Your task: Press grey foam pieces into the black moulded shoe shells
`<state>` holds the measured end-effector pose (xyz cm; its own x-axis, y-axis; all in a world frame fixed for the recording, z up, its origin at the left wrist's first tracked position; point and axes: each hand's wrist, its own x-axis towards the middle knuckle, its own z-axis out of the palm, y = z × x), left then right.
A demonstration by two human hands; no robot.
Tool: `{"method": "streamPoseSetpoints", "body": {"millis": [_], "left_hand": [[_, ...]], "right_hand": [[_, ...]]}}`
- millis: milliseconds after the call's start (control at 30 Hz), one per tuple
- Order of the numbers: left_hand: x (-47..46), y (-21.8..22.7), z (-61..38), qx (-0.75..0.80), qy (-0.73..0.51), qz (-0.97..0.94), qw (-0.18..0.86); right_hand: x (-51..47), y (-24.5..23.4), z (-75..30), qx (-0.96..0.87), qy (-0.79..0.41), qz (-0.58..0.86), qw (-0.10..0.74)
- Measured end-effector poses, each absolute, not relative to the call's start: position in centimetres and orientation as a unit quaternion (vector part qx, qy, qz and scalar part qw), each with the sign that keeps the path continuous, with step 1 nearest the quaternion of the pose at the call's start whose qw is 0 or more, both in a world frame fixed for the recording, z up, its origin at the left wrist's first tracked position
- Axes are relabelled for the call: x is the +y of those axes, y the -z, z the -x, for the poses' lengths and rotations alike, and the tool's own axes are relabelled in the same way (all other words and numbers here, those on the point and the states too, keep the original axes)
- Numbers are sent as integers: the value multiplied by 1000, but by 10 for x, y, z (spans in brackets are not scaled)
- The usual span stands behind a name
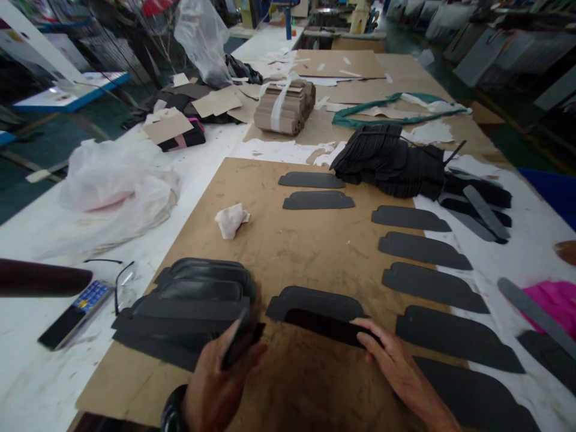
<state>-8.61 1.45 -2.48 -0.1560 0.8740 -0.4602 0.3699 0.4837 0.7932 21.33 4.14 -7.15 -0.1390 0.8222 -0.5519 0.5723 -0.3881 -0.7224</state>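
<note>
Covering most of the white table (216, 162), the brown board (288, 252) lay flat, its fibre surface scuffed and dusty. At the board's far right corner sat a heap of black cut pieces (391, 159), thin and fanned like slats. On the board's near left corner rested a stack of dark pieces (193, 306), matt, with rounded shoulders. Along the board's right edge ran a row of grey pieces (423, 249), each long, flat and bowed on one side.

Near the middle of the board's front edge lay a curved piece (315, 300) of the same shape, with a glossier black strip (324, 327) across its lower edge. The right hand (400, 372) came in from the board's near right, palm down and fingers stretched out flat, the fingertips pressing on the strip's right end. The left hand (220, 378), with a watch (173, 411) at the wrist, sat at the board's front edge, fingers curled tight round a thin dark tool (238, 345) (what kind could not be told) that pointed toward the strip.

At the board's centre left lay a crumpled white rag (231, 219).
</note>
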Motion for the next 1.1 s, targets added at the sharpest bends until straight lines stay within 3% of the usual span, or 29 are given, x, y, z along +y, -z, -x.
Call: {"method": "streamPoseSetpoints", "body": {"millis": [233,467,800,1100], "left_hand": [[2,66,38,605,-82,-716,338],[9,85,28,577,-130,-783,194],[18,102,26,563,-111,-789,218],[22,106,25,563,-121,-799,173]], "right_hand": [[61,81,-195,-543,-513,651,139],[68,84,-191,-572,-493,647,106],[70,87,-189,-552,-494,665,99],[71,93,-189,-557,-476,670,121]]}}
